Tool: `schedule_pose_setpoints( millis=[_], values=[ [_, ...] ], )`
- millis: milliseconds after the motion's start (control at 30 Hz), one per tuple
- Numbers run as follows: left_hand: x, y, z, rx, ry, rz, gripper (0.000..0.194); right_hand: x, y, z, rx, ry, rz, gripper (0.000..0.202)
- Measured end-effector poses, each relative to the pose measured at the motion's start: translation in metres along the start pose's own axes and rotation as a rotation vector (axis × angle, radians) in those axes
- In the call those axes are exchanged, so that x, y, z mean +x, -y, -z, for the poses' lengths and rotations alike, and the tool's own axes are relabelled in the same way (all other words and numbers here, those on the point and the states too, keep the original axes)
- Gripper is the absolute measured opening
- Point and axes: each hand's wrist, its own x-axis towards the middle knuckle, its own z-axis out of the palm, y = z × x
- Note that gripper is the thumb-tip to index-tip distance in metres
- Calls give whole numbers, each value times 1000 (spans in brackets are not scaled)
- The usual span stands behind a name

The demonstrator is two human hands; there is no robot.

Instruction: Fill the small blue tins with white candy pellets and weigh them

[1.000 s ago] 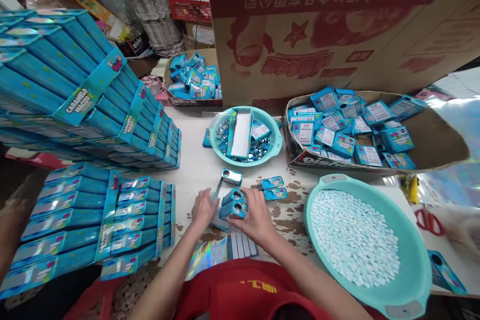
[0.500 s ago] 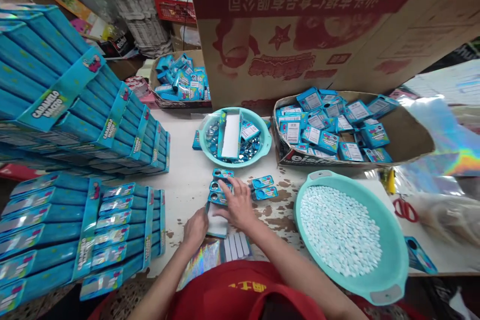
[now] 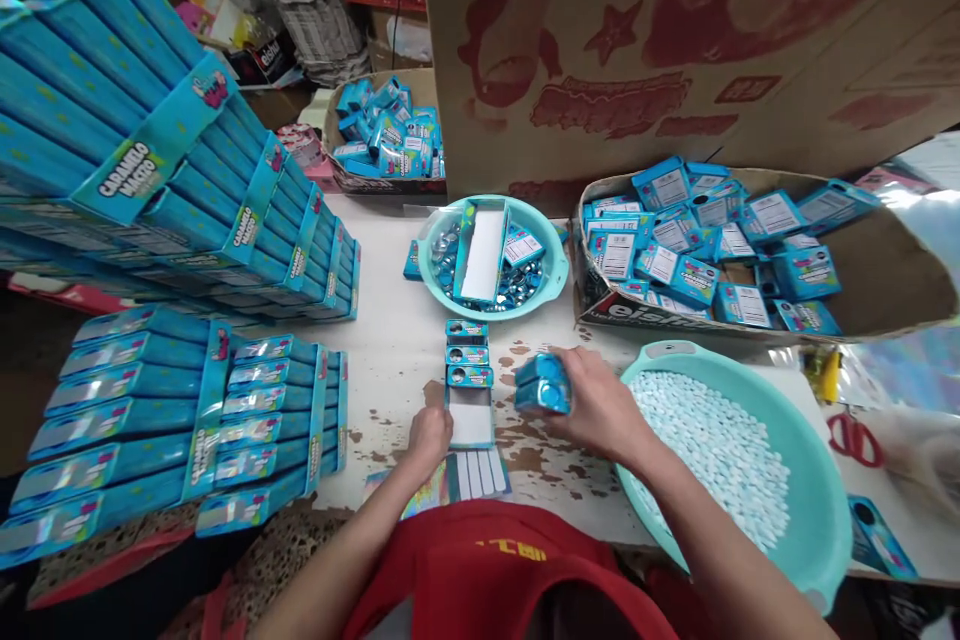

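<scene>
My right hand is closed around two small blue candy boxes, held side by side above the table. My left hand has its fingers curled against the left side of an open blue display tray with a white inside. What those fingers press on is partly hidden. Three small blue candy boxes stand in a row toward the tray's far end. Beneath the tray's near end lies a sheet with white strips.
Filled display trays are stacked at left. A turquoise bowl holds foil pieces and a tray. At right stands a turquoise basin of pale candies, behind it a carton of small boxes. Red scissors lie farther right.
My right hand has moved right from above the tray and taken hold of the two small boxes that lay on the table. My left hand stays at the tray. The camera view has shifted.
</scene>
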Motion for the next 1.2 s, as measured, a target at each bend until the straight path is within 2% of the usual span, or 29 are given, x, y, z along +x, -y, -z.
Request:
schedule_pose_setpoints(
  millis=[100, 167, 233, 333, 433, 533, 600, 633, 667, 700, 767, 833, 900, 933, 1000, 1067, 1100, 1133, 1200],
  values=[
    [0, 7, -6, -81, -17, -21, 46, -8, 38, -9, 148, 142, 117, 62],
    [-1, 15, -12, -160, -15, -66, 38, -2, 62, -30, 163, 185, 138, 69],
    [-2, 22, -18, -221, -23, -117, 30, 7, 78, -54, 89, 165, 89, 68],
    [-5, 28, -26, -273, -64, -149, 26, 15, 86, -80, -26, 127, 29, 74],
    [-7, 27, -26, -293, -72, -160, 27, 13, 82, -96, -54, 54, 42, 79],
    [-12, 28, -14, -230, 27, -178, 28, 9, 75, -110, -47, -17, 81, 79],
    [-15, 29, 4, -187, 117, -178, 23, 8, 73, -117, -23, -31, 100, 84],
    [-15, 29, 17, -187, 101, -166, 22, 8, 72, -120, -2, -35, 112, 90],
    [-13, 27, 31, -203, 28, -156, 23, 8, 72, -121, 24, -45, 125, 96],
    [-10, 23, 48, -229, -96, -154, 25, 6, 71, -121, 54, -64, 135, 101],
    [5, 7, 86, -280, -393, -202, 29, 2, 69, -119, 125, -140, 141, 97],
    [27, -17, 122, -295, -559, -294, 27, 0, 61, -111, 214, -271, 135, 74],
    [51, -46, 147, -253, -593, -358, 25, 5, 47, -97, 303, -423, 136, 48],
    [61, -61, 153, -206, -588, -383, 25, 12, 38, -88, 330, -483, 136, 39],
    [77, -87, 153, -70, -564, -424, 26, 37, 20, -63, 312, -517, 112, 30],
    [87, -104, 142, 82, -534, -437, 26, 74, 4, -36, 181, -380, 17, 30],
    [90, -109, 134, 141, -515, -423, 25, 96, -2, -25, 78, -246, -63, 32],
    [94, -111, 127, 182, -496, -397, 24, 119, -8, -16, -32, -59, -147, 33],
    [99, -110, 117, 210, -468, -328, 23, 161, -15, -8, -64, 79, -206, 28]
  ],
)
